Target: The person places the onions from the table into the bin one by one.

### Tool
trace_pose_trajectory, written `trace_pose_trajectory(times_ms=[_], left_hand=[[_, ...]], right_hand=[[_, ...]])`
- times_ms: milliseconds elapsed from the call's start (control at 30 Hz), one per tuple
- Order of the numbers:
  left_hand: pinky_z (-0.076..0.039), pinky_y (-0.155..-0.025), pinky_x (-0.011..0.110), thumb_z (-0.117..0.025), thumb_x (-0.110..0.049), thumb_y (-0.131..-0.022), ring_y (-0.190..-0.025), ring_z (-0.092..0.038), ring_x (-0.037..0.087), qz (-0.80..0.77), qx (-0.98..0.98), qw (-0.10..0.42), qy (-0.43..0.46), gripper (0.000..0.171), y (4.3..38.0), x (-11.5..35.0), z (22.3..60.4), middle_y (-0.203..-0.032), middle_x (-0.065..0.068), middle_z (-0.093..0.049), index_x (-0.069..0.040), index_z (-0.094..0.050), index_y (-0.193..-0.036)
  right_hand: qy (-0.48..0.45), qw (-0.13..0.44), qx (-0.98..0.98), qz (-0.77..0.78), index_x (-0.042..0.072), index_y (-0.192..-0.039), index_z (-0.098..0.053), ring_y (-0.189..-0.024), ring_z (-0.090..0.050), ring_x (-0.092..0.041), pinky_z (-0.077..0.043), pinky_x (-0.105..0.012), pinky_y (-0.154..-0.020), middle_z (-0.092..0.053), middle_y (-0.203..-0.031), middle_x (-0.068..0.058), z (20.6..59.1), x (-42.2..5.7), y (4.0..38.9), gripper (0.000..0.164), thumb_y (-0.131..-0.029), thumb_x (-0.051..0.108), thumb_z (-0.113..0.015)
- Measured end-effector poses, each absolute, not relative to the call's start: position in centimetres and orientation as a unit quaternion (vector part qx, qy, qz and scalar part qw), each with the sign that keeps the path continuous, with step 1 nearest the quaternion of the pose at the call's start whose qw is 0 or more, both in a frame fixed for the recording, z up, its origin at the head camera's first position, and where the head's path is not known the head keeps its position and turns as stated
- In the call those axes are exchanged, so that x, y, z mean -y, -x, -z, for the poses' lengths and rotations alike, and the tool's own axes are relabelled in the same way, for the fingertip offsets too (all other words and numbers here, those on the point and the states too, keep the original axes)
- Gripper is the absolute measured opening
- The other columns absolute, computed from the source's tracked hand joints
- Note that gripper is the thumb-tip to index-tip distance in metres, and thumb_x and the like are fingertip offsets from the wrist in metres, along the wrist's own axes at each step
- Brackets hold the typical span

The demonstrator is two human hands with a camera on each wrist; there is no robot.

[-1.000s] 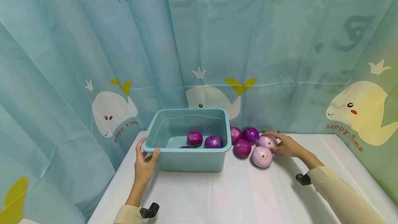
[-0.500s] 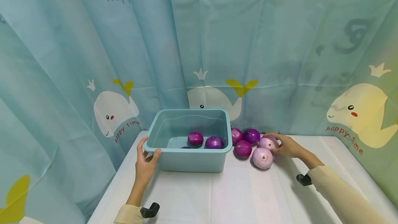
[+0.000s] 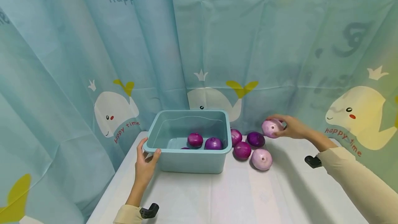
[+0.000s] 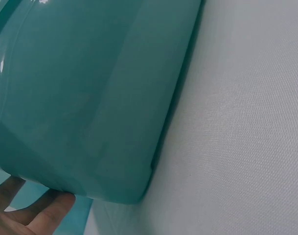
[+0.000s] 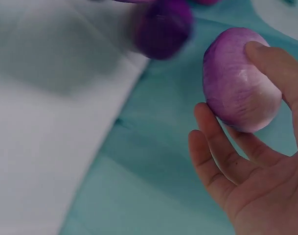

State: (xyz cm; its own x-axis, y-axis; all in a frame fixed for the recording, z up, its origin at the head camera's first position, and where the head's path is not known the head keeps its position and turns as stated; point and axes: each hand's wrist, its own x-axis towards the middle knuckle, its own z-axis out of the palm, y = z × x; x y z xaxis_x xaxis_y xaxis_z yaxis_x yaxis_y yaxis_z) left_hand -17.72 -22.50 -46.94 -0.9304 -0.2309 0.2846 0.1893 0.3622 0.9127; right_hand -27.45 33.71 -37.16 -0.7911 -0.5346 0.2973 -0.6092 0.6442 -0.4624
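Observation:
A teal plastic tub [image 3: 189,160] stands on the white table, with purple onions [image 3: 195,139] lying inside it. My left hand [image 3: 145,158] grips the tub's near left corner, thumb over the rim; the left wrist view shows the tub wall [image 4: 90,98] and my fingertips [image 4: 46,210] under it. My right hand [image 3: 287,127] holds a pale purple onion [image 3: 270,128] lifted above the table, right of the tub. In the right wrist view the fingers [image 5: 217,152] curl around that onion [image 5: 239,81]. Several more onions [image 3: 242,149] lie on the table beside the tub.
A blue curtain with whale prints [image 3: 214,61] hangs right behind the table and along both sides. The white tablecloth [image 3: 236,196] stretches toward me in front of the tub. A pale onion [image 3: 262,159] lies nearest to me among the loose ones.
My right hand has lifted the pale purple onion off the table, up and slightly right. The left hand has stayed on the tub's corner.

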Motion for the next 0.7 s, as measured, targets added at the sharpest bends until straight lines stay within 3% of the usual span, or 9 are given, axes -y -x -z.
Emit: trace_pose_trajectory(times_ms=[333,700], left_hand=[[-0.049,-0.097,0.063,-0.067,-0.03,-0.101,-0.134,-0.05,0.051,0.561,0.806,0.189,-0.009,0.074,17.6,22.6,46.8,-0.163,0.021,-0.032,-0.029,-0.023,-0.16],[-0.049,-0.098,0.063,-0.067,-0.032,-0.101,-0.135,-0.049,0.051,0.567,0.803,0.181,-0.017,0.074,17.6,22.5,46.8,-0.164,0.019,-0.031,-0.031,-0.023,-0.16]], right_hand=[[-0.289,0.067,0.92,-0.256,0.009,-0.138,-0.06,-0.074,-0.07,-0.016,-0.055,-0.028,-0.068,-0.065,-0.123,-0.023,30.1,-32.2,27.3,0.061,-0.083,0.012,-0.087],[-0.285,0.071,0.92,-0.259,0.015,-0.143,-0.057,-0.077,-0.072,-0.017,-0.055,-0.031,-0.071,-0.063,-0.122,-0.02,27.8,-29.6,27.3,0.064,-0.086,0.016,-0.086]])
